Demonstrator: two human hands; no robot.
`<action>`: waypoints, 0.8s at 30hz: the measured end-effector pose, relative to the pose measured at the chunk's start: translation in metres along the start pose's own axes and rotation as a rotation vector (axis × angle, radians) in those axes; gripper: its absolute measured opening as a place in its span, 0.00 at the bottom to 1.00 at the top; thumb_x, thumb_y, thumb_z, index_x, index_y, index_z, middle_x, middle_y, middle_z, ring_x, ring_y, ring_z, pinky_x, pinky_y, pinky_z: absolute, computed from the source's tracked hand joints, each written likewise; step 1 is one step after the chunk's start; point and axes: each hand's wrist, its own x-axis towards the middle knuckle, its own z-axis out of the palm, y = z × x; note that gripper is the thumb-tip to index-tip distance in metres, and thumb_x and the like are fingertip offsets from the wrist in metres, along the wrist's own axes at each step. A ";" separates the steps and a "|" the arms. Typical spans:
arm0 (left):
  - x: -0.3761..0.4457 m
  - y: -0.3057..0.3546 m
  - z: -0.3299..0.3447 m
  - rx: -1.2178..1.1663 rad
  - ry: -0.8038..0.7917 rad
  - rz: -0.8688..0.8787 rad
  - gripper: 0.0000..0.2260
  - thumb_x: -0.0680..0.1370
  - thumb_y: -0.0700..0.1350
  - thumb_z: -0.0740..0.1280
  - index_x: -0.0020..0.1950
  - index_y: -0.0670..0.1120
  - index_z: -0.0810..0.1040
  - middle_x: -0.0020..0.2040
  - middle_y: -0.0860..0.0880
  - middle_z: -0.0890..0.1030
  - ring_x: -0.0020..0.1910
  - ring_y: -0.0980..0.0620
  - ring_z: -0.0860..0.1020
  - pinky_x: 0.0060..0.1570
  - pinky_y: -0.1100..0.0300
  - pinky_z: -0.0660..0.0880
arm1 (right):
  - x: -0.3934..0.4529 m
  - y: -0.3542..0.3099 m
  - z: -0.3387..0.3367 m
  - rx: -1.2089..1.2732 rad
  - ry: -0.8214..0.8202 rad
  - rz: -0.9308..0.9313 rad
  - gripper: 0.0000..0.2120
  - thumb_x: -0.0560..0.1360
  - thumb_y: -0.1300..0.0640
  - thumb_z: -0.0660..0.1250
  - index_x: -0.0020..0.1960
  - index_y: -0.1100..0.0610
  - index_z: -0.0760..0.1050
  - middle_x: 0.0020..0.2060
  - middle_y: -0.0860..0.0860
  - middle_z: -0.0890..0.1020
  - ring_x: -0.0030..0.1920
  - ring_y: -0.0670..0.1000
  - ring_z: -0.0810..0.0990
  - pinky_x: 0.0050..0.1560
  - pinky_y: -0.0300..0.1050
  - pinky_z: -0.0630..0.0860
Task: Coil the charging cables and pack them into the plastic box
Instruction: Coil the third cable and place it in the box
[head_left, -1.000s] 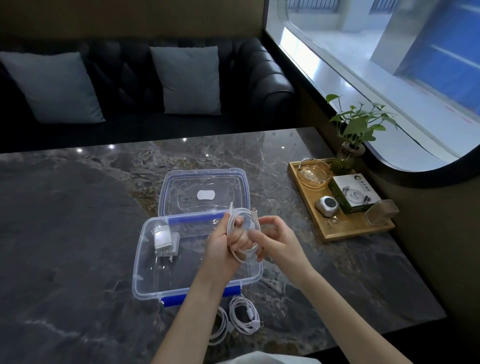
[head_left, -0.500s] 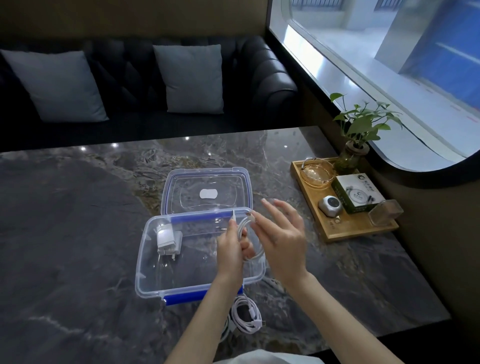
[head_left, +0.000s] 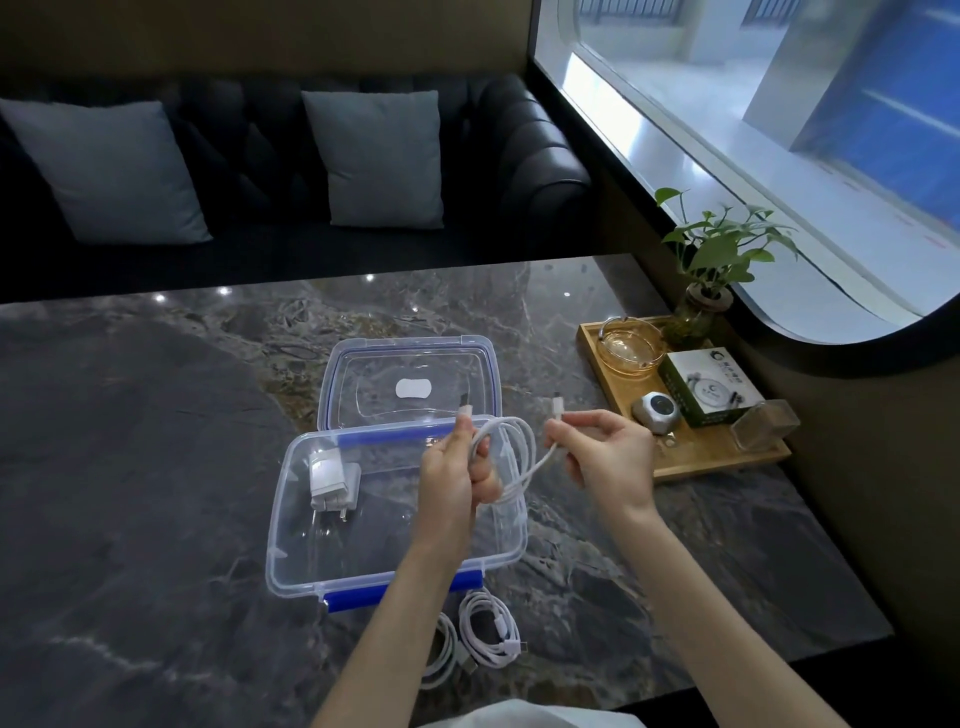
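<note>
Cable (head_left: 511, 457) held above marble table (head_left: 156, 467), black sofa (head_left: 519, 171) behind.

One head-worn wide-angle view looks forward and down across the marble table (head_left: 156, 493). Both forearms enter from 6 o'clock, close under the lens. The sofa (head_left: 519, 171) lies far off at 12, the window (head_left: 779, 130) at 2, its edges seemingly bowed by the lens.

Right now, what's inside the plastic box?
Inside the plastic box only a white charger plug shows, at its left end. The left hand, holding a coiled cable, covers part of the right side.
</note>
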 end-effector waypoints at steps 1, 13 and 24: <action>-0.001 0.001 0.000 0.030 -0.027 0.007 0.20 0.80 0.51 0.54 0.31 0.44 0.69 0.19 0.56 0.60 0.18 0.58 0.58 0.21 0.65 0.57 | 0.002 0.000 -0.002 -0.105 -0.071 -0.001 0.07 0.69 0.61 0.73 0.46 0.61 0.81 0.32 0.56 0.84 0.23 0.45 0.74 0.22 0.34 0.70; 0.000 -0.001 -0.006 -0.081 -0.077 -0.201 0.21 0.81 0.49 0.54 0.29 0.45 0.68 0.18 0.56 0.60 0.16 0.59 0.57 0.21 0.66 0.55 | 0.017 -0.011 -0.023 -0.219 -0.789 0.008 0.10 0.73 0.68 0.65 0.51 0.59 0.81 0.32 0.50 0.83 0.28 0.45 0.76 0.30 0.34 0.74; 0.003 -0.004 -0.007 -0.014 -0.086 -0.228 0.20 0.81 0.50 0.52 0.32 0.45 0.67 0.18 0.56 0.61 0.17 0.59 0.59 0.22 0.66 0.57 | 0.002 0.010 -0.001 -0.067 -0.589 -0.013 0.17 0.68 0.63 0.73 0.55 0.57 0.73 0.46 0.55 0.83 0.47 0.56 0.82 0.51 0.51 0.79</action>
